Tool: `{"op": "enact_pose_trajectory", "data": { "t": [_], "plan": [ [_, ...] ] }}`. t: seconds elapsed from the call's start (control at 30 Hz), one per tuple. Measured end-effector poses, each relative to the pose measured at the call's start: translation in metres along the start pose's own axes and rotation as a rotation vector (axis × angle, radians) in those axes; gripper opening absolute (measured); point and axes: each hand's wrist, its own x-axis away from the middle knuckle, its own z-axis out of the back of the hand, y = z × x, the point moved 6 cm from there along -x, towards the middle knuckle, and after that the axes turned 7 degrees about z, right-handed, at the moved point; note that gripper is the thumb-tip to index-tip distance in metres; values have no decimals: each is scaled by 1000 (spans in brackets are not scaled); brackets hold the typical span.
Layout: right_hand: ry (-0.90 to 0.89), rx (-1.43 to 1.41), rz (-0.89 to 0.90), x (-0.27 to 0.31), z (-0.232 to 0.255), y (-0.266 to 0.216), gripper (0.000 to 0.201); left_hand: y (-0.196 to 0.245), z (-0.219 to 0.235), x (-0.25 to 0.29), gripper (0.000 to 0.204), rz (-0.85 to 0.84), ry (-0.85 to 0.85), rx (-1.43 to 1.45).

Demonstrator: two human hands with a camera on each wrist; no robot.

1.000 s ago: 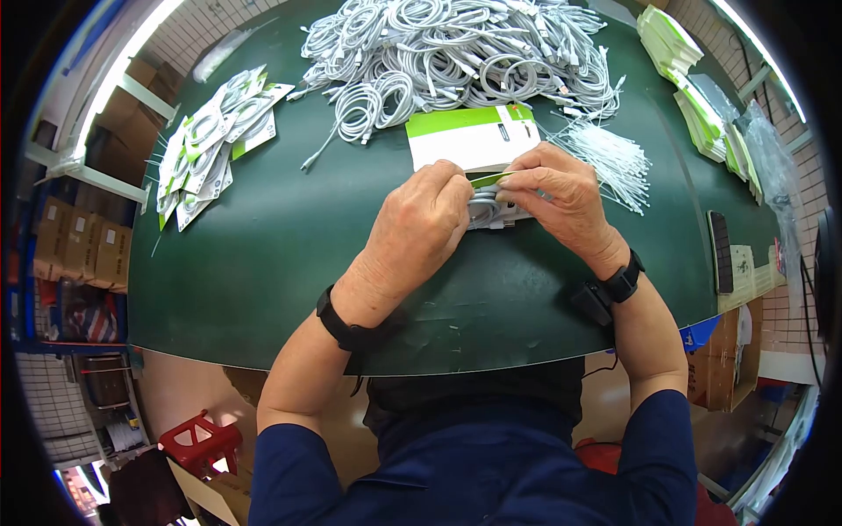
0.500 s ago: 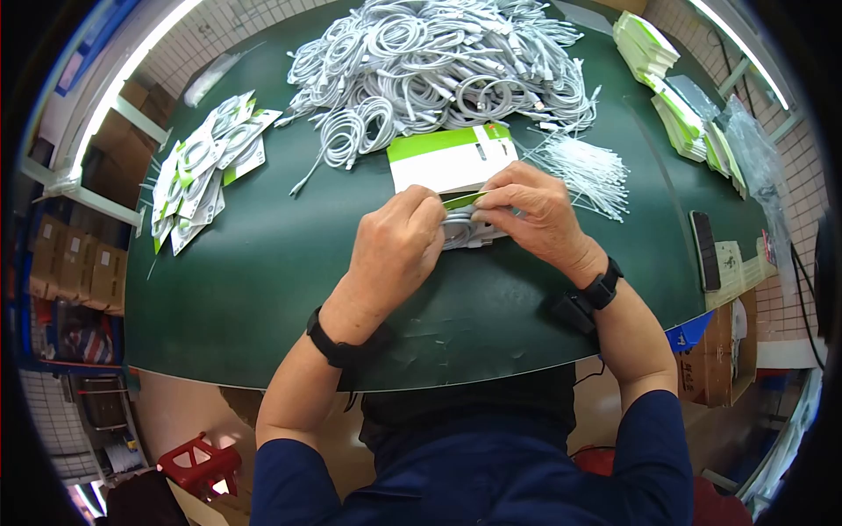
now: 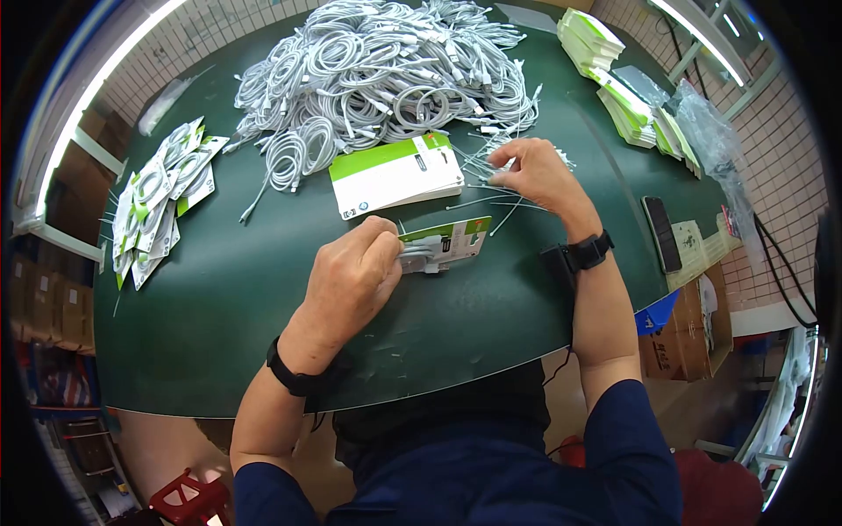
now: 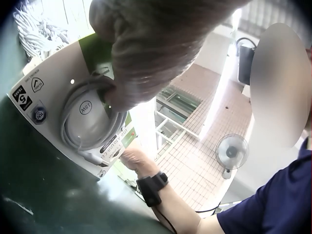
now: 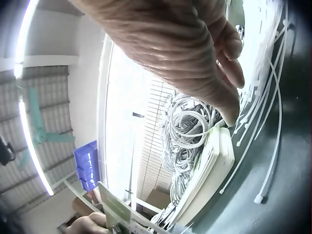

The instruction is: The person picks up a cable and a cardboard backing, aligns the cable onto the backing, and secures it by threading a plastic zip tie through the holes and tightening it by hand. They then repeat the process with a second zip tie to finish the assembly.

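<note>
My left hand (image 3: 355, 267) grips the left end of a packaging card (image 3: 469, 238), holding it up off the table. A coiled grey USB cable (image 4: 66, 119) lies against the card's face, its plug near the lower edge; my fingers cover part of the coil. Over a loose pile of white cable ties (image 3: 478, 167) is my right hand (image 3: 537, 175), its fingers bent and thumb apart from them at the pile's edge. In the right wrist view, several ties (image 5: 273, 97) spread beside the fingertips.
A stack of blank cards (image 3: 395, 188) lies just beyond the left hand, before a large heap of grey cables (image 3: 377, 79). Finished-looking carded cables (image 3: 162, 197) are piled at left. More cards (image 3: 596, 53), a plastic bag (image 3: 719, 158) and a phone (image 3: 660, 234) line the right side.
My right hand has let go of the card and moved right to the cable ties, some of which are now spread nearer. The left hand still holds the card. The head view has shifted.
</note>
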Motion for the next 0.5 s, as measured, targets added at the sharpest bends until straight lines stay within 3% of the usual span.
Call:
{"op": "enact_pose_trajectory", "data": {
  "t": [0.1, 0.2, 0.4, 0.5],
  "plan": [
    [-159, 122, 1, 0, -16, 9, 25, 2, -1, -1, 23, -1, -10, 11],
    [-209, 137, -63, -2, -21, 10, 19, -1, 0, 0, 23, 6, -2, 21],
    [-70, 148, 117, 0, -26, 4, 17, -1, -2, -1, 24, 5, -13, 13],
    [-113, 229, 156, -2, -28, 4, 16, 0, -4, -2, 24, -1, -19, 11]
  ]
}}
